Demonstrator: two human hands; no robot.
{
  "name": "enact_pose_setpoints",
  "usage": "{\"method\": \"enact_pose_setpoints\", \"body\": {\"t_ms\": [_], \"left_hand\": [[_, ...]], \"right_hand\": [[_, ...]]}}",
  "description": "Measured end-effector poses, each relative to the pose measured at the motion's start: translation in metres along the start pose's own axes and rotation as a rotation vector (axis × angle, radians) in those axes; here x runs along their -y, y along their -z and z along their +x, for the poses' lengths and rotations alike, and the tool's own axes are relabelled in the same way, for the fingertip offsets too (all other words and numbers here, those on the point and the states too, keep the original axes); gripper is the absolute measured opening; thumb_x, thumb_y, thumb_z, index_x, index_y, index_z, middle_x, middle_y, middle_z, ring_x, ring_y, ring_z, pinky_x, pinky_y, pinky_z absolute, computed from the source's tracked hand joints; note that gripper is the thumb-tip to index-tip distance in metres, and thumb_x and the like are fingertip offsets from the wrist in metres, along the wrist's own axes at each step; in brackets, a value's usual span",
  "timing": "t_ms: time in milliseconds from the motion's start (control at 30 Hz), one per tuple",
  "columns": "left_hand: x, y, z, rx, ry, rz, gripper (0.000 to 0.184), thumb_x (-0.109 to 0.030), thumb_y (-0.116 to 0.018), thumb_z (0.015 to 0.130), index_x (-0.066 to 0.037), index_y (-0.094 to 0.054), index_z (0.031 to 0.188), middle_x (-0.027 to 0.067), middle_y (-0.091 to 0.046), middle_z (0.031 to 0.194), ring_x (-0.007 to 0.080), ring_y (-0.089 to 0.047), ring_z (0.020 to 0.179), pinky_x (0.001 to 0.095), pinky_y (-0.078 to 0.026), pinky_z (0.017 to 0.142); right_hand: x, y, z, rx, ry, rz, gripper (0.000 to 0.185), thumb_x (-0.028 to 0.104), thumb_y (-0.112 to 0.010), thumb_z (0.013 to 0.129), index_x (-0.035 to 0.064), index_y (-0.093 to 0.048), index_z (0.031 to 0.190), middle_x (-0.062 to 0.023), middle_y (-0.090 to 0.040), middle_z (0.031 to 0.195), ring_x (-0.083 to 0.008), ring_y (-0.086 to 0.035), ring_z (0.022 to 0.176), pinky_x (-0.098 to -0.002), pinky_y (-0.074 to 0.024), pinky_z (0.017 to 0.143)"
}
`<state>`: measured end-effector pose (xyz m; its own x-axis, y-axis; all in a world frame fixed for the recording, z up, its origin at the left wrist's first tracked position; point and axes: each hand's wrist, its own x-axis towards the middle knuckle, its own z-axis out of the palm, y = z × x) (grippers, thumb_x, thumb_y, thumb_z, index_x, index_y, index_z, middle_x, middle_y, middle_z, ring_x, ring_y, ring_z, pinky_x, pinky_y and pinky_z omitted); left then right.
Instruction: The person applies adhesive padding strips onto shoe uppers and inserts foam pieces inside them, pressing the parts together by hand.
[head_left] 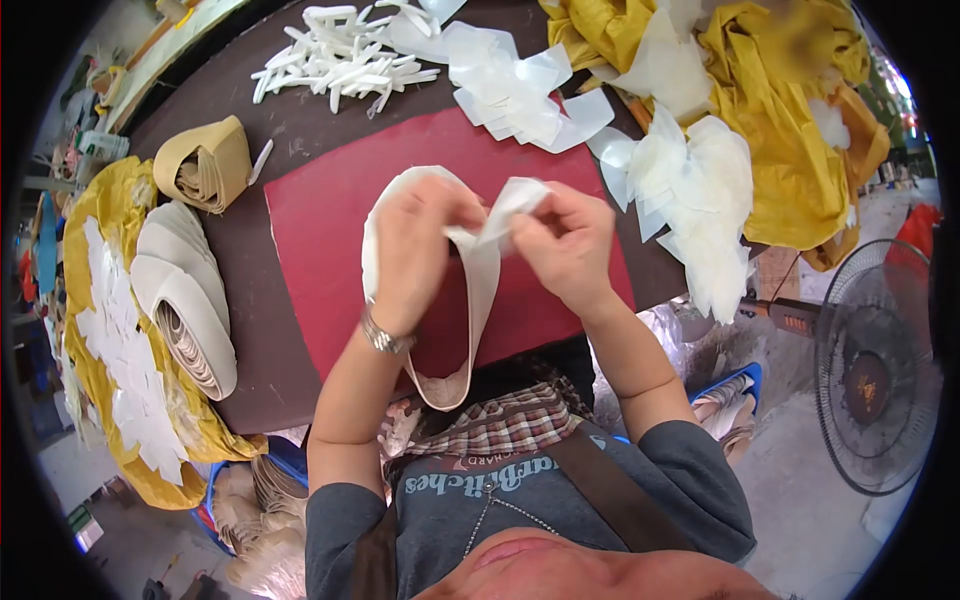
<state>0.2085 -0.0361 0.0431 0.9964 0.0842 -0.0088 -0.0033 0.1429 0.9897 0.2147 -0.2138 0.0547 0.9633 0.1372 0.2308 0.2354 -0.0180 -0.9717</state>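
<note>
A cream shoe upper (484,300), shaped like a long open loop, stands over a dark red mat (320,230). My left hand (415,245), with a metal watch at the wrist, is closed on its far part; motion smears the fingertips. Between the fingers of my right hand (572,245) is a thin white translucent piece (517,203), pinched at its right end. That piece slants down to the edge of the upper, close to my left fingertips. Whether it is stuck to the upper, I cannot tell.
White strips (345,55) and translucent pieces (505,85) lie along the far side. Stacked cream uppers (185,290) and a tan bundle (205,165) sit left. Yellow cloth (775,140) hangs right, beside a black fan (870,370). Blue-rimmed baskets (285,455) stand below.
</note>
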Motion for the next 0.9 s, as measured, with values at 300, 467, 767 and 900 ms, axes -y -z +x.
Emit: {"method": "enact_pose_setpoints", "body": {"t_ms": [300,467,767,900], "left_hand": [[-0.010,-0.015,-0.012,0.196,-0.215,0.219,0.026,-0.006,-0.068,0.087,-0.001,-0.066,0.112,0.0086,-0.069,0.095,0.0144,-0.067,0.085,0.0293,-0.054,0.079],[-0.003,-0.007,-0.012,0.055,-0.179,0.179,0.012,-0.008,-0.067,0.089,0.002,-0.070,0.094,0.0071,-0.070,0.084,0.0111,-0.062,0.072,0.0260,-0.049,0.063],[0.000,0.103,0.028,-0.720,-0.280,-0.276,0.014,-0.012,-0.059,0.095,-0.001,-0.065,0.088,-0.0021,-0.061,0.080,0.0027,-0.051,0.069,0.0207,-0.042,0.061],[-0.008,0.089,0.023,-0.637,-0.191,-0.388,0.015,-0.015,-0.060,0.096,-0.001,-0.066,0.092,-0.0015,-0.063,0.085,0.0040,-0.056,0.074,0.0207,-0.044,0.067]], "right_hand": [[-0.002,0.000,0.000,0.081,-0.175,0.251,0.010,0.007,-0.063,0.088,-0.0017,-0.066,0.092,0.0012,-0.062,0.074,-0.0018,-0.052,0.066,-0.0195,-0.0412,0.057],[-0.008,-0.009,0.005,0.119,-0.179,0.149,0.010,0.008,-0.066,0.084,0.0001,-0.062,0.079,0.0038,-0.056,0.064,-0.0017,-0.047,0.059,-0.0218,-0.0363,0.049],[-0.027,0.062,-0.008,-0.254,-0.076,-0.231,0.012,0.000,-0.057,0.076,0.0036,-0.051,0.065,0.0017,-0.048,0.058,-0.0083,-0.040,0.049,-0.0262,-0.0330,0.046],[-0.045,0.177,-0.002,-0.318,-0.353,-0.319,0.018,0.016,-0.057,0.084,0.0066,-0.052,0.069,-0.0022,-0.052,0.062,-0.0135,-0.051,0.058,-0.0266,-0.0392,0.057]]}}
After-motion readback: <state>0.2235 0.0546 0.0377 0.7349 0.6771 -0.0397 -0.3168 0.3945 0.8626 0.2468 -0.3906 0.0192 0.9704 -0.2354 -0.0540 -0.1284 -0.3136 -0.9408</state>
